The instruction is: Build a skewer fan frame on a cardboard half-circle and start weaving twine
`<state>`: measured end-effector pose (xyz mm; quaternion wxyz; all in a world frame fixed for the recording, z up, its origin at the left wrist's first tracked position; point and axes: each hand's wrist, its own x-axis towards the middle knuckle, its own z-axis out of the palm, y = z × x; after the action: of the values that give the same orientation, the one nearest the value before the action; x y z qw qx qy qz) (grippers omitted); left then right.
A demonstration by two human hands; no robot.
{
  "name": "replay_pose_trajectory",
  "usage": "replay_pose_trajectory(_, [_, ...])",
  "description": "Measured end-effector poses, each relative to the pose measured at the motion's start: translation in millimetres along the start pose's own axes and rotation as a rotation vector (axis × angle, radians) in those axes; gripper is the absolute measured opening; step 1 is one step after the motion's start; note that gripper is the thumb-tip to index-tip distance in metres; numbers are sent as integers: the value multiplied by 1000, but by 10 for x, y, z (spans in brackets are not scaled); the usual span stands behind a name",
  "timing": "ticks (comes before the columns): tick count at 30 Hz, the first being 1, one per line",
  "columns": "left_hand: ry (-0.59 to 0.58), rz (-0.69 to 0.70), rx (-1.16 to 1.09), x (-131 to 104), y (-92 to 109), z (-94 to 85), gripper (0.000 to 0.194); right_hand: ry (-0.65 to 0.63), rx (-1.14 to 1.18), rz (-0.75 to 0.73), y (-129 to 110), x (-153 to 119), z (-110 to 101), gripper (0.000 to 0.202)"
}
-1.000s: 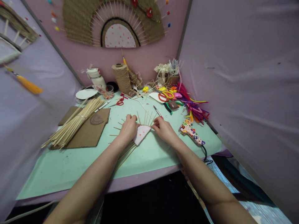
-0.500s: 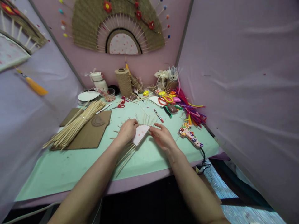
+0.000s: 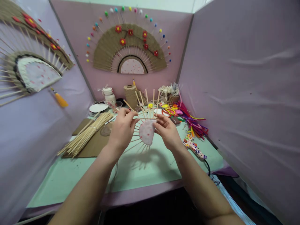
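A small half-round fan (image 3: 146, 132), white with pink spots and with thin wooden sticks fanning out of it, is held up above the table. My right hand (image 3: 167, 129) is closed on the fan's right edge, thumb on the spotted face. At the upper left of the fan, my left hand (image 3: 122, 128) pinches a thin brown strand that looks like twine. The strand runs across the sticks between both hands. A thin cord (image 3: 116, 167) hangs below my left wrist. Sticks point up between the hands and also toward the lower left.
A bundle of sticks (image 3: 87, 134) lies on cardboard (image 3: 93, 151) at left. A patterned glue gun (image 3: 195, 147) rests at right, near coloured pipe cleaners (image 3: 194, 120). Behind stand a twine spool (image 3: 130, 96) and a white bottle (image 3: 109, 96). Larger fans (image 3: 105, 51) hang on the walls.
Both hands have lifted the fan off the table and turned it, so several sticks now point upward. The right hand has closed on its edge. The view has tilted up.
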<state>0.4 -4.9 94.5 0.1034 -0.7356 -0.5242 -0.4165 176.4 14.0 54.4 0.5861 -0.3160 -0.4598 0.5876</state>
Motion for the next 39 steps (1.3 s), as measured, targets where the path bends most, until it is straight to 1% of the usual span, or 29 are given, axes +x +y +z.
replay_pose_trajectory(3, [125,99,11,155,35,-185,10,-41,-40,-126,-143,48,34,45])
replay_pose_trajectory(5, [177,132,18,201,55,-261,9,-56,-55,-171,-193,29,70,44])
replay_pose_trajectory(7, [222,144,23,199,79,-286,8,-41,-44,-195,-197,0,103,41])
replay_pose_trajectory(10, [258,121,26,138,118,-242,11,10,8,-208,-154,-25,122,39])
replay_pose_trajectory(11, [245,114,31,113,126,-215,13,24,22,-204,-138,-28,120,39])
replay_pose_trajectory(14, [138,113,54,47,128,-129,23,52,35,-206,-111,-42,102,39])
replay_pose_trajectory(16, [86,114,70,3,122,-77,26,78,32,-220,-110,-61,92,38])
replay_pose_trajectory(19, [60,113,70,-83,133,5,25,127,38,-215,-102,-80,88,36])
replay_pose_trajectory(22, [60,110,18,-192,158,113,22,144,59,-182,-53,-48,94,38])
replay_pose_trajectory(25, [70,22,-60,-304,158,265,20,165,91,-135,37,33,106,39])
replay_pose_trajectory(28, [29,-109,-145,-406,121,452,28,195,147,-42,140,111,118,42])
replay_pose_trajectory(31, [-22,-224,-233,-499,71,618,32,166,198,70,223,130,108,42])
replay_pose_trajectory(33, [-33,-279,-292,-547,48,679,32,109,211,132,249,111,84,39])
replay_pose_trajectory(36, [-41,-320,-363,-583,34,678,30,26,206,167,240,71,34,34])
replay_pose_trajectory(39, [-56,-326,-402,-588,42,621,28,-22,174,141,216,40,-1,32])
